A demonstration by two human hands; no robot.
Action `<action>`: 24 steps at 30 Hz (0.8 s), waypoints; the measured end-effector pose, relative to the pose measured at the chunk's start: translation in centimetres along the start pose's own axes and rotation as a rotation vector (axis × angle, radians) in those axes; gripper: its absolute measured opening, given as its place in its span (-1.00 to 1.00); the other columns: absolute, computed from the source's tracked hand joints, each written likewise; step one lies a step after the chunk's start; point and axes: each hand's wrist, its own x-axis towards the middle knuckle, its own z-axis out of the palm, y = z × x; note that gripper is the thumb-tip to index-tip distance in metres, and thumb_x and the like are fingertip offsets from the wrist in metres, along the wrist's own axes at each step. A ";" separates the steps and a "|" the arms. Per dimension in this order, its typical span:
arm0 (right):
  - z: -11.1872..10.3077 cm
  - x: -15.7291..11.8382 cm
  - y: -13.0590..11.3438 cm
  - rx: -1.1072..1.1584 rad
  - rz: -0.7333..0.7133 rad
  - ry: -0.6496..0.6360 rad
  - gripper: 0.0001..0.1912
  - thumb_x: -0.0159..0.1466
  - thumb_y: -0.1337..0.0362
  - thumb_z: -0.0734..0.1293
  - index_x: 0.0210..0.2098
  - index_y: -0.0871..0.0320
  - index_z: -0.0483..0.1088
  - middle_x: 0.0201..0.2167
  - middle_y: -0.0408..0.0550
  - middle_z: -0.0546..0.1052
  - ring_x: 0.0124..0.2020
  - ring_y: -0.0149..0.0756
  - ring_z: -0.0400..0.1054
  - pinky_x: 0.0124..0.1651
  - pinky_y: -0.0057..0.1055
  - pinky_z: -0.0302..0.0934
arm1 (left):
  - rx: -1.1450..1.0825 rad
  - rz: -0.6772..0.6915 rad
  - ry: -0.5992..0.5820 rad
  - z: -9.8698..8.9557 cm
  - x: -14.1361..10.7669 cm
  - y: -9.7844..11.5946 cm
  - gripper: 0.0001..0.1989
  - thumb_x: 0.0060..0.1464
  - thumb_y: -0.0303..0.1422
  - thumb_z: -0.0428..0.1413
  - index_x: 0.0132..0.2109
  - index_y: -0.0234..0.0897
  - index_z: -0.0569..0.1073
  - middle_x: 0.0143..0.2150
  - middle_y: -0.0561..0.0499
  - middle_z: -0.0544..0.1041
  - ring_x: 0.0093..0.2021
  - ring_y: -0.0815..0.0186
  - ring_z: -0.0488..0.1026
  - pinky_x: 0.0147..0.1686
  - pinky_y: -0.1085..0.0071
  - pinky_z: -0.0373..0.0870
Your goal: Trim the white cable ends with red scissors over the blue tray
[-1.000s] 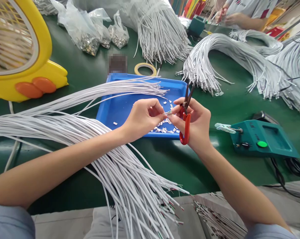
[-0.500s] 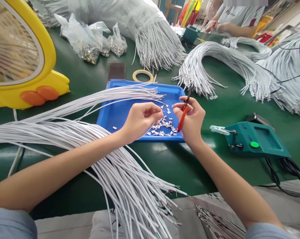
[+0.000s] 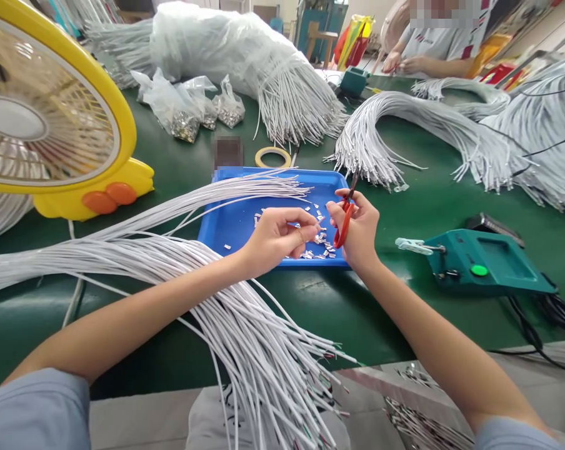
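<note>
Over the blue tray (image 3: 207,232), my left hand (image 3: 282,240) is closed in a pinch on the end of a white cable; most of that cable is hidden by the hand. A short tip shows at the fingertips. My right hand (image 3: 361,228), at the tray's right edge, grips a pair of red-handled scissors (image 3: 341,232), their dark blades pointing up and away. Small white and silver pieces (image 3: 328,250) lie scattered in the tray under and between both hands. One bundle of white cables (image 3: 264,189) rests its ends across the tray's far side.
A larger cable bundle (image 3: 245,325) passes under my left forearm and hangs over the table's front edge. Left stands a yellow fan (image 3: 118,137); right, a green device (image 3: 489,262). Behind are a tape roll (image 3: 273,157), bags of metal parts (image 3: 229,106), more cables (image 3: 367,131) and another person (image 3: 444,47).
My left hand has shifted slightly right and down, toward the right hand. The scissors have turned a little in my right hand. The camera view has tilted up slightly.
</note>
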 end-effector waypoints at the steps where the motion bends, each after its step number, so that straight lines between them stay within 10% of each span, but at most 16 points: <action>1: 0.0 0.0 0.0 0.006 -0.003 0.004 -0.73 0.06 0.24 0.41 -0.24 0.12 0.39 -0.57 -0.27 0.31 -0.62 -0.52 0.13 -0.56 -0.49 0.06 | 0.061 0.016 -0.074 0.4 -0.4 0.4 -0.88 0.08 -0.38 0.16 -0.37 -0.36 0.45 -0.54 0.08 0.37 -0.65 0.52 0.29 -0.65 0.56 0.22; 7: 0.1 0.0 -0.4 0.047 -0.023 0.004 -0.72 0.05 0.20 0.42 -0.25 0.12 0.40 -0.58 -0.28 0.28 -0.61 -0.53 0.11 -0.54 -0.49 0.07 | 0.504 0.246 -0.478 2.2 -2.5 0.3 -0.88 0.08 -0.48 0.11 -0.40 -0.39 0.52 -0.45 -0.04 0.47 -0.49 0.44 0.31 -0.45 0.51 0.29; 16: 0.1 0.0 -0.6 0.060 -0.033 0.002 -0.72 0.01 0.27 0.44 -0.26 0.13 0.43 -0.57 -0.27 0.31 -0.60 -0.54 0.13 -0.52 -0.49 0.08 | 0.784 0.099 -0.783 0.9 -1.2 1.2 -0.70 0.27 -0.31 -0.03 -0.07 -0.37 0.53 -0.07 -0.11 0.53 -0.02 0.29 0.45 0.01 0.48 0.34; 19: 0.0 -0.3 -0.8 0.091 -0.024 -0.005 -0.72 0.03 0.28 0.43 -0.24 0.12 0.43 -0.56 -0.27 0.31 -0.59 -0.53 0.11 -0.52 -0.49 0.06 | 1.014 0.098 -0.404 -3.1 0.8 2.8 -0.66 0.25 -0.25 -0.01 0.10 -0.24 0.43 0.12 -0.05 0.46 0.15 0.21 0.35 0.16 0.34 0.25; 22: 0.0 -0.9 -1.4 0.132 0.016 -0.048 -0.72 0.04 0.29 0.42 -0.23 0.10 0.42 -0.56 -0.28 0.30 -0.59 -0.54 0.08 -0.53 -0.51 0.02 | 1.097 -0.140 0.473 -8.9 3.9 3.3 -0.55 0.18 -0.25 0.08 0.20 -0.16 0.32 0.15 0.00 0.42 0.11 0.26 0.39 0.11 0.39 0.31; 24: 0.1 -1.4 -1.8 0.150 0.043 -0.078 -0.72 0.03 0.29 0.42 -0.24 0.12 0.42 -0.58 -0.28 0.30 -0.60 -0.55 0.06 -0.55 -0.52 -0.01 | 1.131 -0.254 0.723 -12.4 6.4 2.9 -0.47 0.24 -0.29 -0.02 0.31 -0.31 0.13 0.27 -0.20 0.26 0.22 0.17 0.29 0.17 0.27 0.26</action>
